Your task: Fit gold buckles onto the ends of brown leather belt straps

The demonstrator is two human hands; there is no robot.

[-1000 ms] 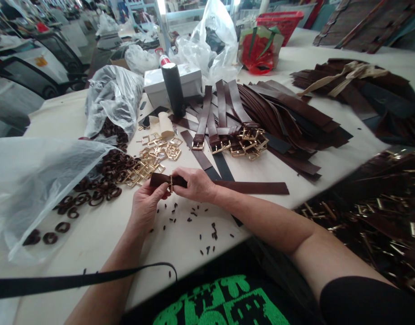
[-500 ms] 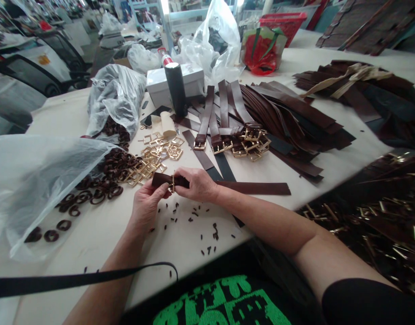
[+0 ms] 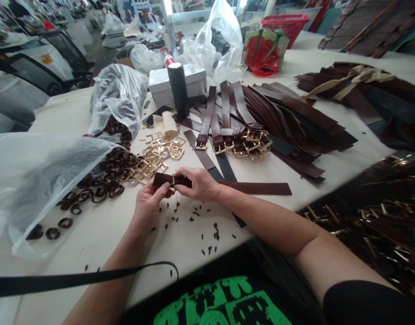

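**Bench notes: both hands closed at one spot**

My left hand (image 3: 149,203) and right hand (image 3: 198,184) are together, pinching a dark brown leather strap (image 3: 164,180) on either side of a gold buckle (image 3: 174,182). The strap's free end sticks out past my left hand. The buckle sits in the small gap between my hands, partly covered by my fingers (image 3: 183,177), so I can't make out exactly how the leather passes through it.

A longer brown strap (image 3: 254,188) lies on the white table (image 3: 92,257) beyond my right hand. I can't tell whether it's part of the piece in my grip.

Small dark leather bits (image 3: 207,225) are scattered just below my hands. Loose gold buckles (image 3: 153,158) are heaped just beyond my left hand, beside brown leather loops (image 3: 102,189) spilling from a clear plastic bag (image 3: 34,180). Farther up, buckled straps (image 3: 207,126) lie fanned beside a large stack of brown straps (image 3: 288,113). A black cylinder (image 3: 178,90) stands against a white box (image 3: 160,83). A black strap (image 3: 75,276) crosses the near table edge. To the lower right, a dark heap with gold buckles (image 3: 370,221) is too blurred to sort out.
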